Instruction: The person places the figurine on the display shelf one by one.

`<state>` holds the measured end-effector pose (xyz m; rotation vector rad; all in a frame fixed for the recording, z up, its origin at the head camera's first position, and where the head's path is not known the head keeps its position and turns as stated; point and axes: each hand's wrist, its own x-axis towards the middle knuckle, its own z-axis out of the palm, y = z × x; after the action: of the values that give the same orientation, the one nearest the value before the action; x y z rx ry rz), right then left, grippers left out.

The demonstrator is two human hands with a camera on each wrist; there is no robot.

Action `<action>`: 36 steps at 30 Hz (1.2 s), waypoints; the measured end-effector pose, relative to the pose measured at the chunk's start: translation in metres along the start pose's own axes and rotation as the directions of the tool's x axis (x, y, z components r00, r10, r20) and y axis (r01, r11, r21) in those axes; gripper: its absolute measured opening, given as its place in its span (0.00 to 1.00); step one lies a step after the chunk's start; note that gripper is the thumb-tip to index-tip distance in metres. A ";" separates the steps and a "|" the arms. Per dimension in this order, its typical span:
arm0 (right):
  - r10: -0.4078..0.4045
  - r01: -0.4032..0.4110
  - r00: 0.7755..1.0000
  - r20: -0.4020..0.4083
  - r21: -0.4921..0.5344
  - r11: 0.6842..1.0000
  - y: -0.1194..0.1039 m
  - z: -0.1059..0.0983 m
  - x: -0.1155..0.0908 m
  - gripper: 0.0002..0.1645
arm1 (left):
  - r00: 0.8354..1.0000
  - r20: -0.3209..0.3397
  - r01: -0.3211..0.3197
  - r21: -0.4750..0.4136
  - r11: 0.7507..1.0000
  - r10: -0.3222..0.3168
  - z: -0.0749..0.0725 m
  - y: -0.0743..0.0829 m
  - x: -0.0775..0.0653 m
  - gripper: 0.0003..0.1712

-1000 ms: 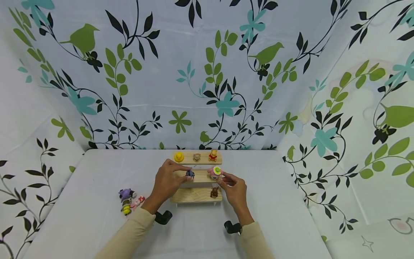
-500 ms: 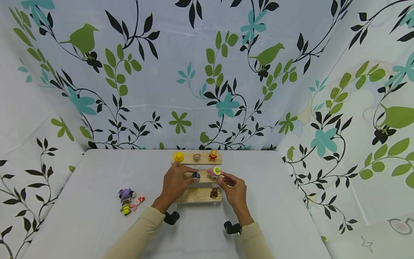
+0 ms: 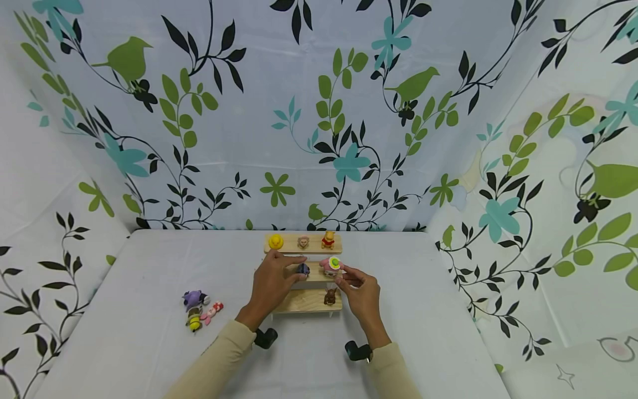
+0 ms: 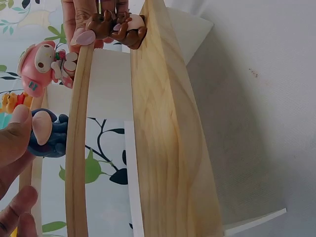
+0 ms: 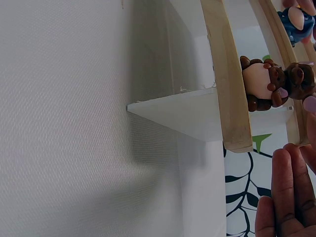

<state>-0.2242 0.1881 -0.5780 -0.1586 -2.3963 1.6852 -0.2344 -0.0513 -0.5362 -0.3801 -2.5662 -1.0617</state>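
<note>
In the head view, my left hand (image 3: pixel 269 281) pinches a small dark blue figurine (image 3: pixel 302 270) at the middle wooden shelf (image 3: pixel 315 271). The left wrist view shows this blue figurine (image 4: pixel 48 133) with a pale belly, its base against the shelf's edge. My right hand (image 3: pixel 363 293) holds a pink-hooded figurine (image 3: pixel 331 266) at the right end of that shelf, between thumb and fingers. A brown figurine (image 3: pixel 330 296) sits on the lowest shelf (image 3: pixel 299 301), below the right hand. In the right wrist view, the brown figurine (image 5: pixel 259 84) hides the pink one.
On the top shelf (image 3: pixel 289 245) stand a yellow duck-like figurine (image 3: pixel 276 241), a small beige one (image 3: pixel 303 242) and a yellow bear in red (image 3: pixel 328 240). Left on the white table lie a purple figurine (image 3: pixel 193 300), a yellow-and-brown one (image 3: pixel 194 320) and a pink-and-red one (image 3: pixel 212 313).
My left hand has moved right with the blue figurine, closer to the pink-hooded one, and its motion has nearly stopped. The right hand has stayed in place.
</note>
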 end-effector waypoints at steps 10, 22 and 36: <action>-0.004 0.004 1.000 -0.008 -0.006 1.000 -0.002 0.000 -0.001 0.21 | 0.996 -0.064 -0.057 0.019 0.998 0.058 -0.018 -0.004 -0.004 0.24; 0.001 -0.001 1.000 -0.013 -0.021 1.000 -0.003 0.001 -0.001 0.21 | 0.986 -0.164 -0.027 0.049 0.998 0.034 -0.055 -0.031 -0.019 0.23; 0.011 -0.011 1.000 -0.004 -0.017 1.000 -0.003 0.004 -0.002 0.22 | 0.967 -0.249 0.074 0.096 0.993 -0.048 -0.095 -0.079 -0.038 0.23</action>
<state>-0.2228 0.1833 -0.5764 -0.1774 -2.4116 1.6685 -0.2094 -0.1782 -0.5377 -0.1335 -2.4107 -0.9258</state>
